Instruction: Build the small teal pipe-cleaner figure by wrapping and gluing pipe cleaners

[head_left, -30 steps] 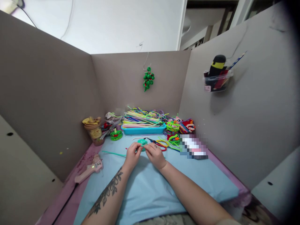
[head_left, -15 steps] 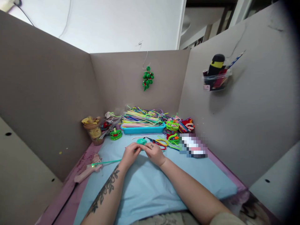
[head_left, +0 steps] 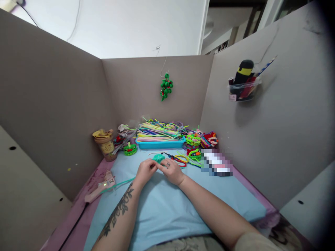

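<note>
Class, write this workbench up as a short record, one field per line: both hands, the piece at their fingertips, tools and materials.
Left hand: at the teal piece, exact grip hidden
Right hand: meeting the left hand
Teal strand: leads left from the left wrist area
Glue gun: pink, light on, at left
Scissors: red and yellow handles
Tray: blue, heaped with colored stems
</note>
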Motion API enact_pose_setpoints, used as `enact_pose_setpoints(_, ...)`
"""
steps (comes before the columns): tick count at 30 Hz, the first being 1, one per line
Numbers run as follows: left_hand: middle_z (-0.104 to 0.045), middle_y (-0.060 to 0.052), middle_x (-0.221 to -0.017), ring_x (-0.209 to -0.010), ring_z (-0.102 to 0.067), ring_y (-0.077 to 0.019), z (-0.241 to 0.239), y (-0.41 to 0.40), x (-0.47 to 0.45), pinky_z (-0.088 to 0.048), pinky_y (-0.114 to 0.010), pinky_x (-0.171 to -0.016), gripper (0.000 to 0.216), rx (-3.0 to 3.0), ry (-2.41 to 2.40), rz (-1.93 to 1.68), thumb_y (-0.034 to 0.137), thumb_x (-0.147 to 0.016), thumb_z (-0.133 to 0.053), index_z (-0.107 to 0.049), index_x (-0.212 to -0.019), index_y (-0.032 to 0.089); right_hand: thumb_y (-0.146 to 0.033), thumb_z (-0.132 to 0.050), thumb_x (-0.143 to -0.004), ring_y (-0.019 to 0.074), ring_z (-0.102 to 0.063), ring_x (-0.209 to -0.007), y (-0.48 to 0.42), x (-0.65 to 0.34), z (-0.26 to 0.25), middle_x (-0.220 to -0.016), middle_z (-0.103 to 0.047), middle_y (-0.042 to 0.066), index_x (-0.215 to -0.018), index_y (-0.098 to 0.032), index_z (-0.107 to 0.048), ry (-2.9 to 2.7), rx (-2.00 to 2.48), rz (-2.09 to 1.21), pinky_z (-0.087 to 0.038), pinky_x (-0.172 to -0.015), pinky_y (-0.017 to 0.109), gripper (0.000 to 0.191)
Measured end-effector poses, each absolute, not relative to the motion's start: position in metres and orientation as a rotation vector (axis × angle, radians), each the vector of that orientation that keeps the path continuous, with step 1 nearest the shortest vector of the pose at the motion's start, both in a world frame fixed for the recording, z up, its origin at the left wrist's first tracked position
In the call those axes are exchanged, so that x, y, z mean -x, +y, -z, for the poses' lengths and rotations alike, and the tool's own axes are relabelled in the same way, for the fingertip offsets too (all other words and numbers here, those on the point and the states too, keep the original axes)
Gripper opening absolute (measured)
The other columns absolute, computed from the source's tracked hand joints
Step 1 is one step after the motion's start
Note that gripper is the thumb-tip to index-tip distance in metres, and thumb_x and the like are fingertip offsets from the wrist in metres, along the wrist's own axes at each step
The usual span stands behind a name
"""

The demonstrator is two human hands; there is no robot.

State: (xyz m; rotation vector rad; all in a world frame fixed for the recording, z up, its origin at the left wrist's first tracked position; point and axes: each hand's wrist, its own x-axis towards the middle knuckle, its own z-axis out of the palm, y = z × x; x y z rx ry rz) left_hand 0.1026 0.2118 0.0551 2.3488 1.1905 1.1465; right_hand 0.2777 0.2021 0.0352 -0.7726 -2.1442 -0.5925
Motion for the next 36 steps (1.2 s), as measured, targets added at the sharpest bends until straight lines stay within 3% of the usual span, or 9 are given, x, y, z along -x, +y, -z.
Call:
enact_pose_setpoints(6, -0.062, -0.002, -0.072, -0.070, -0.057, -0.0134, -0.054, 0.207, -0.106, -0.041, -0.024, -0.066, 0.012, -2.682, 1.275, -1.224, 0.018, -0.080, -0.054, -0.063, -0.074, 0.019, -0.016, -0.046, -0.086, 0.0193, -0.051, -0.086, 0.198, -0.277, -0.037, -0.090, -0.061, 0.007, -0.097, -0.018, -0.059, -2.001, 0.893, 0.431, -0.042, -0.077, 0.034, 0.018)
enact_pose_setpoints(15, -0.060, -0.003, -0.066, -0.069, -0.055, -0.0176, -0.057, 0.201, -0.112, -0.037, -0.031, -0.065, 0.016, -3.078, 1.368, -1.110, 0.024, -0.084, -0.051, -0.062, -0.073, 0.020, -0.021, -0.046, -0.087, 0.0196, -0.050, -0.077, 0.180, -0.264, -0.047, -0.075, -0.057, 0.006, -0.079, -0.018, -0.059, -1.958, 1.156, 0.461, -0.040, -0.070, 0.032, 0.016)
enact_pose_setpoints(36, -0.057, -0.003, -0.062, -0.065, -0.053, -0.0158, -0.056, 0.202, -0.112, -0.034, -0.029, -0.063, 0.025, -3.097, 1.438, -1.120, 0.023, -0.086, -0.046, -0.058, -0.065, 0.019, -0.017, -0.044, -0.085, 0.0185, -0.053, -0.071, 0.182, -0.256, -0.043, -0.071, -0.056, 0.005, -0.074, -0.019, -0.054, -1.895, 1.212, 0.334, -0.039, -0.064, 0.030, 0.015)
